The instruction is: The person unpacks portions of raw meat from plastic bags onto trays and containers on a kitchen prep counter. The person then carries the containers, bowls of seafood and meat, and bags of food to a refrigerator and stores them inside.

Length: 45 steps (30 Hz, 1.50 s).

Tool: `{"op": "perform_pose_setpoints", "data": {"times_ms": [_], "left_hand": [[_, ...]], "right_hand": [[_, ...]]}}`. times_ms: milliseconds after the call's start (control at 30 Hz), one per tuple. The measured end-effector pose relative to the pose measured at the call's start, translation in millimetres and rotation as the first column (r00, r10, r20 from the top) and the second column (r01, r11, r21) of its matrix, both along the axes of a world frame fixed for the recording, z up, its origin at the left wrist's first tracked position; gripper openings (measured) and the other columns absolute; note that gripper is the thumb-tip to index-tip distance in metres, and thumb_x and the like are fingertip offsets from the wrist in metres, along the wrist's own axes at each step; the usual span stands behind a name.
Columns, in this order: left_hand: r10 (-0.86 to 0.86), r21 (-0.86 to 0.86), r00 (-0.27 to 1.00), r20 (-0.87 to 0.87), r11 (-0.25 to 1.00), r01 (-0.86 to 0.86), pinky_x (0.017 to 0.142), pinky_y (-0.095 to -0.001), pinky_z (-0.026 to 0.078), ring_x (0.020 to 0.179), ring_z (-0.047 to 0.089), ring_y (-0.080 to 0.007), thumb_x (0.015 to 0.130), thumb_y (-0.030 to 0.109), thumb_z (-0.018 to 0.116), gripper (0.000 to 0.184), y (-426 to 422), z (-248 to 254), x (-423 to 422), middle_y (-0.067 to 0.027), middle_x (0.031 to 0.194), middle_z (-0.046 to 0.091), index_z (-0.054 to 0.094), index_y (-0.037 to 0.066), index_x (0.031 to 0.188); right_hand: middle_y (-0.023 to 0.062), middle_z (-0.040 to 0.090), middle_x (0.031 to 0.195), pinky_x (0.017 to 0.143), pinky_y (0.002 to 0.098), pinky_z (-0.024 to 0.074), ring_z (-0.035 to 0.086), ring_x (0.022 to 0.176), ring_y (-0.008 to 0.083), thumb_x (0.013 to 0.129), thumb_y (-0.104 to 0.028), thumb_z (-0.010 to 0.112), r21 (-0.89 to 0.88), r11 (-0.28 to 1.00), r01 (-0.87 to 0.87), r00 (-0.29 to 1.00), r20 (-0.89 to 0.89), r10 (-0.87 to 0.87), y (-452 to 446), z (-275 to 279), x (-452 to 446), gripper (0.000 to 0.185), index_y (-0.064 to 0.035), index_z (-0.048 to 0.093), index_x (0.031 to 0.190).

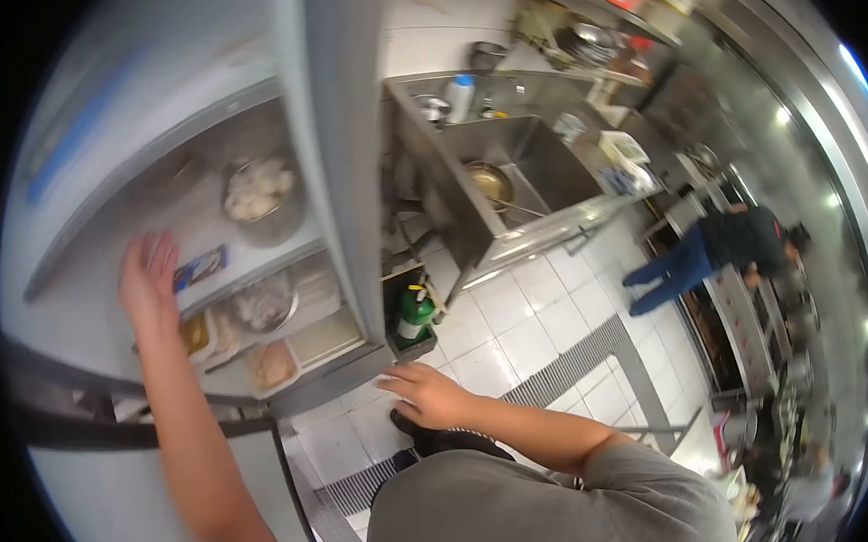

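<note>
My left hand [150,283] reaches into an upright refrigerator [327,169], over its upper shelf. Its fingers are stretched out and somewhat blurred, with nothing visible in them. Just right of it lies a small blue-and-brown packet [202,268]. A metal bowl of white, egg-like pieces [260,194] sits deeper on that shelf. On the level below are a bowl with pale contents [266,304] and a tub of pinkish food [274,365]. In front of my body, my right hand [429,395] hangs in the air by the refrigerator's edge, its fingers loosely apart and holding nothing.
A steel sink [517,149] with a round pan [487,184] in it stands beyond the refrigerator. A green bottle [414,309] sits in a dark crate. Floor drain grates [575,360] cross the tiles. A person [716,249] bends at a cooking counter on the right.
</note>
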<state>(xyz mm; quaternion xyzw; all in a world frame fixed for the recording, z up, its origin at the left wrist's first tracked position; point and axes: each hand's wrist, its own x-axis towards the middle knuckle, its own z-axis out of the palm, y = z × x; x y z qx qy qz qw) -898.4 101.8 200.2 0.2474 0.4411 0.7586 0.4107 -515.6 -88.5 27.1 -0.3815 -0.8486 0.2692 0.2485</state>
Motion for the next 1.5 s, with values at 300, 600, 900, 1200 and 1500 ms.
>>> {"op": "perform_pose_setpoints", "data": {"times_ms": [300, 600, 900, 1200, 1500], "left_hand": [[-0.056, 0.193, 0.837, -0.545, 0.963, 0.19, 0.091, -0.0308, 0.048, 0.103, 0.06, -0.0185, 0.1, 0.011, 0.053, 0.015, -154, -183, 181, -0.0163, 0.131, 0.057, 0.055, 0.003, 0.112], [-0.522, -0.117, 0.572, -0.633, 0.795, 0.596, 0.083, -0.027, 0.049, 0.097, 0.059, -0.015, 0.089, -0.006, 0.057, 0.017, -100, -194, 379, -0.0151, 0.129, 0.057, 0.057, 0.002, 0.104], [-0.583, -0.161, 0.505, -0.637, 0.741, 0.652, 0.086, -0.0288, 0.051, 0.101, 0.061, -0.0171, 0.089, -0.003, 0.06, 0.017, -15, -199, 555, -0.0147, 0.127, 0.059, 0.057, 0.001, 0.106], [-0.687, -0.25, 0.317, -0.654, 0.591, 0.767, 0.088, -0.0297, 0.051, 0.102, 0.062, -0.016, 0.09, 0.002, 0.066, 0.025, 154, -233, 722, -0.0094, 0.115, 0.065, 0.059, 0.003, 0.114], [-0.475, -0.285, 0.129, -0.871, 0.7, 0.654, 0.102, -0.042, 0.047, 0.119, 0.058, -0.0365, 0.083, 0.016, 0.074, 0.052, 436, -267, 965, -0.0225, 0.13, 0.06, 0.056, 0.005, 0.131]], "right_hand": [[0.0256, 0.064, 0.125, 0.1, 0.0455, 0.049, 0.061, 0.118, 0.0403, 0.081, -0.026, 0.068, -0.408, 0.28, 0.869, 0.492, 0.765, -0.414, -214, -200, 263, 0.055, -0.0012, 0.061, 0.128], [0.0242, 0.063, 0.128, 0.101, 0.0448, 0.0486, 0.06, 0.12, 0.0393, 0.082, -0.04, 0.069, -0.516, 0.061, 0.854, 0.51, 0.81, -0.287, -290, -286, 381, 0.057, 0.0011, 0.066, 0.122], [0.0246, 0.065, 0.125, 0.103, 0.0424, 0.0472, 0.06, 0.121, 0.0381, 0.085, -0.033, 0.069, -0.558, -0.038, 0.829, 0.407, 0.649, -0.643, -201, -262, 524, 0.056, -0.0008, 0.06, 0.13], [0.0228, 0.069, 0.114, 0.095, 0.0431, 0.0515, 0.066, 0.109, 0.0369, 0.085, -0.03, 0.071, -0.57, -0.267, 0.777, 0.121, 0.552, -0.825, -144, -258, 585, 0.052, -0.0032, 0.061, 0.128], [0.0218, 0.069, 0.113, 0.098, 0.0422, 0.0499, 0.065, 0.112, 0.0338, 0.085, -0.038, 0.072, -0.601, -0.553, 0.576, 0.144, 0.741, -0.656, -177, -262, 532, 0.056, -0.0052, 0.062, 0.129]]}}
